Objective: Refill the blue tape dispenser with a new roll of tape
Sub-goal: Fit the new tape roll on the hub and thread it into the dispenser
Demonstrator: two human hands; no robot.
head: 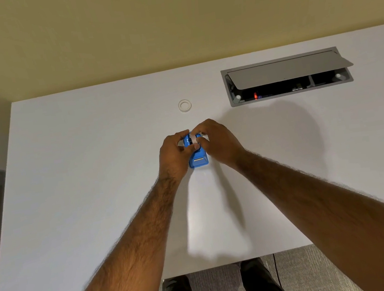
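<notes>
The blue tape dispenser (198,159) stands on the white desk (92,184), its cutter end pointing toward me. My left hand (174,151) grips its left side. My right hand (217,141) pinches a white roll of tape (193,139) seated in the top of the dispenser; most of that roll is hidden by my fingers. A second white ring of tape (184,105) lies flat on the desk farther back, apart from both hands.
A grey cable hatch (287,75) with its lid propped open is sunk into the desk at the back right. The desk's near edge runs just above my legs; a beige wall stands behind the desk.
</notes>
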